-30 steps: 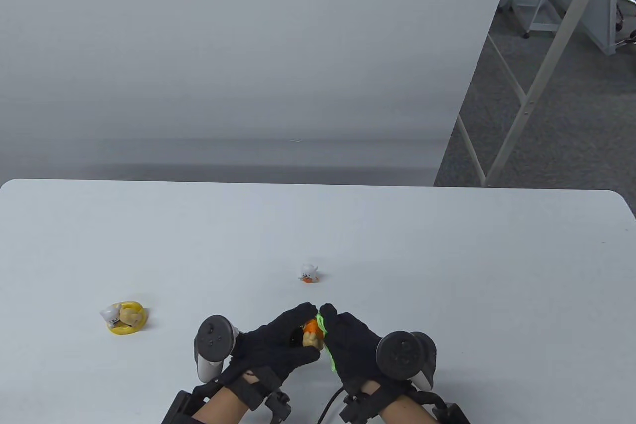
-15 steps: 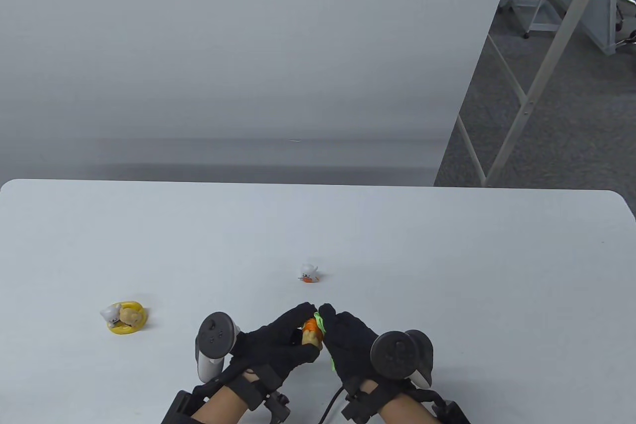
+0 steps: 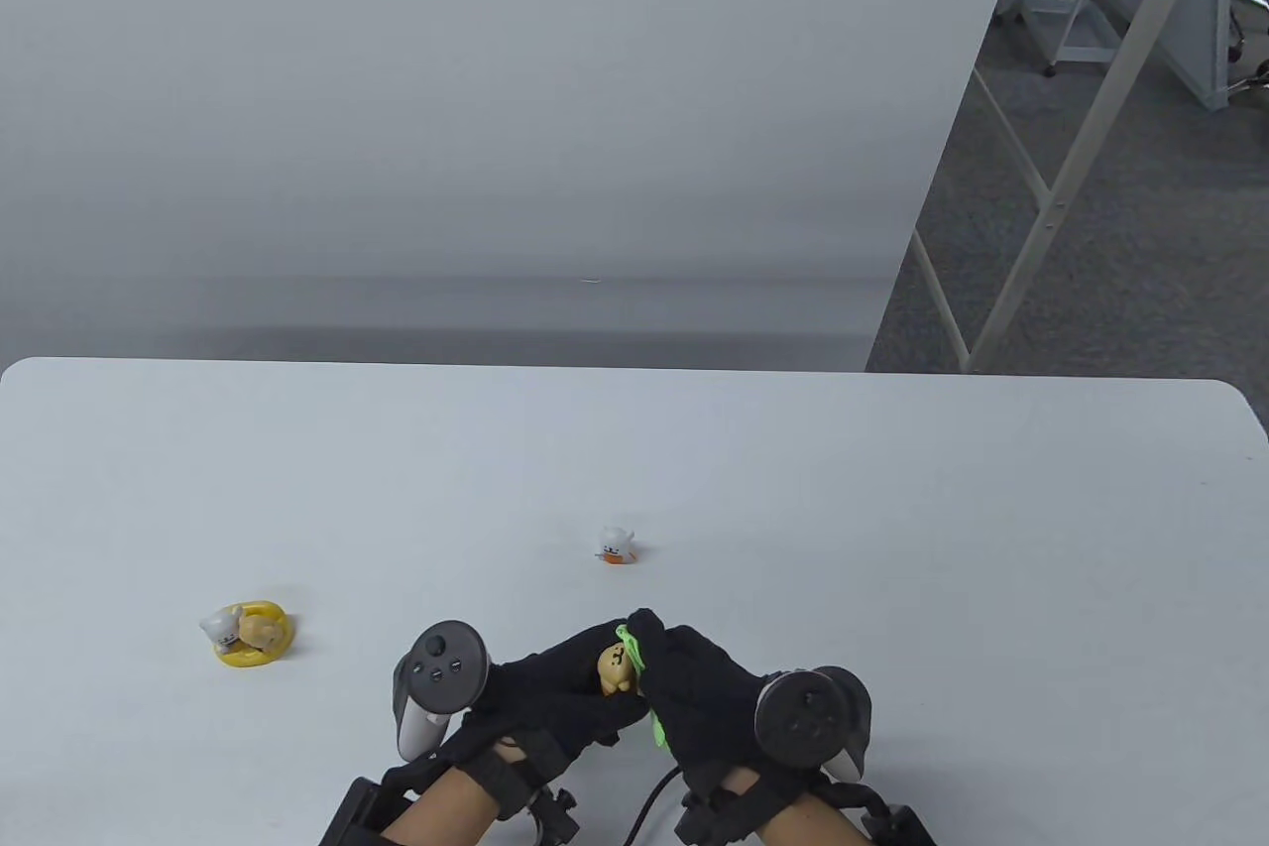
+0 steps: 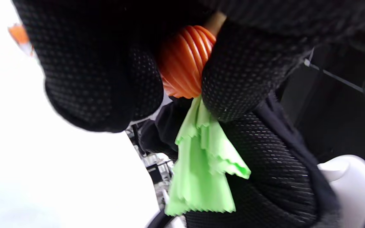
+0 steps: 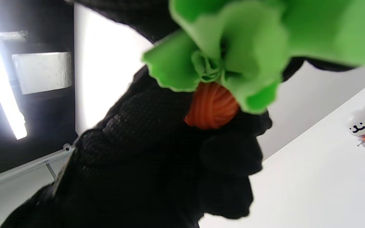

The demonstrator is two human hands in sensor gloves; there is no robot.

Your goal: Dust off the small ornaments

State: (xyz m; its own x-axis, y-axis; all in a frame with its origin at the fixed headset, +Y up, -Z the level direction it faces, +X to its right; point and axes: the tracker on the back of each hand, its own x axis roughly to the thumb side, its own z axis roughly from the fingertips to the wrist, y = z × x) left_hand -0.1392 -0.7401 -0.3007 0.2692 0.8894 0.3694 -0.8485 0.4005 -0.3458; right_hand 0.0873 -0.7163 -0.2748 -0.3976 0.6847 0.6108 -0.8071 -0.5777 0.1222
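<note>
The white table (image 3: 892, 529) runs wide and bare from the two hands out to its far edge at 12 o'clock and to the rounded corner at 2 o'clock; the near edge lies under the wrists at 6 o'clock.

The left hand (image 3: 555, 687) is curled around a small tan figurine (image 3: 615, 666), gripping it off the table; fingers wrap its ribbed orange base (image 4: 185, 61), seen close in the left wrist view. From the table view the figurine's face turns up toward the camera, its long axis running roughly from 6 to 12 o'clock, head at the far end.

The right hand (image 3: 704, 687) is closed on a bunched green cloth (image 3: 634, 653), pressing it against the figurine's right side at 3 o'clock; a strip of the cloth trails down toward 6 o'clock. In the right wrist view the cloth's folds sit on top of the orange base.

A white bear figurine (image 3: 616, 544) on an orange base stands at 12 o'clock from the hands, near but apart. A yellow-ringed ornament (image 3: 248, 634) with a white and a tan figure sits well apart at 9 o'clock.

No writing can be read on any piece.
</note>
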